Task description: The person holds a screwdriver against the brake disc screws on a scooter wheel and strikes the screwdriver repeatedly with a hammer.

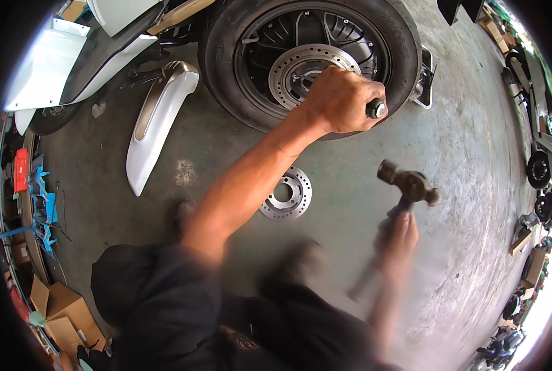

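Left hand (341, 99), upper centre of frame: fist clamped round a metal rod (375, 109), end cap protruding past the knuckles, held against the hub area of the wheel (310, 59) beside its brake disc (307, 71). Right hand (398, 235), centre right: closed on the hammer (409, 185) handle, head raised just below and right of the rod; heavily motion-blurred, so grip detail only probable.

Risks, judged:
- Glancing blow off the small rod end onto left knuckles, given closeness of fist to striking face.
- Rod skidding on the hub, scoring the brake disc.
- Wheel rolling on the concrete floor (461, 142) under impact.
- Loose disc (286, 193) lying at frame centre near the knees: underfoot hazard.
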`<control>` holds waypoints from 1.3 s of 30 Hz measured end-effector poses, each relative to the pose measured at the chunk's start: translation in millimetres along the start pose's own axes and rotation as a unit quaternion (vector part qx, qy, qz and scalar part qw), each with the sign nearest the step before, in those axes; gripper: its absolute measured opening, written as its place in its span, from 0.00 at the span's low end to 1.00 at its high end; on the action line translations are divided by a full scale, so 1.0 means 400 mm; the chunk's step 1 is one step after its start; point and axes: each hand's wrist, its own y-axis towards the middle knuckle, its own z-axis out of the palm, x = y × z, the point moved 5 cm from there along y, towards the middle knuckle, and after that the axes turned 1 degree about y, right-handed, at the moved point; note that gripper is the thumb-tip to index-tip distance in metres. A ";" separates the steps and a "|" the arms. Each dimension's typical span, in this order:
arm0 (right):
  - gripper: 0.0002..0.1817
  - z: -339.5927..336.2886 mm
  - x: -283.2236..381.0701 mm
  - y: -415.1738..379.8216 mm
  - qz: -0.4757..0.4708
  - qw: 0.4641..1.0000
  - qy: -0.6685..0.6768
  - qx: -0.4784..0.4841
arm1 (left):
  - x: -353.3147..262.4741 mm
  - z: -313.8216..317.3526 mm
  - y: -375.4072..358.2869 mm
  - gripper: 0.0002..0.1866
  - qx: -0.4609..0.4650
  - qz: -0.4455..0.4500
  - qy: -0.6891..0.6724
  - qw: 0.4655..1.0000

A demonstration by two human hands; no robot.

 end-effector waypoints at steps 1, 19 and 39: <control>0.24 0.018 0.047 -0.001 -0.081 0.996 0.029 -0.001 | 0.002 0.004 -0.002 0.06 0.004 0.002 0.006 1.000; 0.27 -0.242 0.459 -0.188 -0.566 0.737 0.165 -0.331 | 0.011 0.003 0.006 0.06 -0.016 -0.005 0.014 1.000; 0.24 -0.128 -0.335 -0.060 0.033 0.909 -0.415 0.014 | -0.017 0.018 -0.002 0.06 -0.025 0.001 0.004 1.000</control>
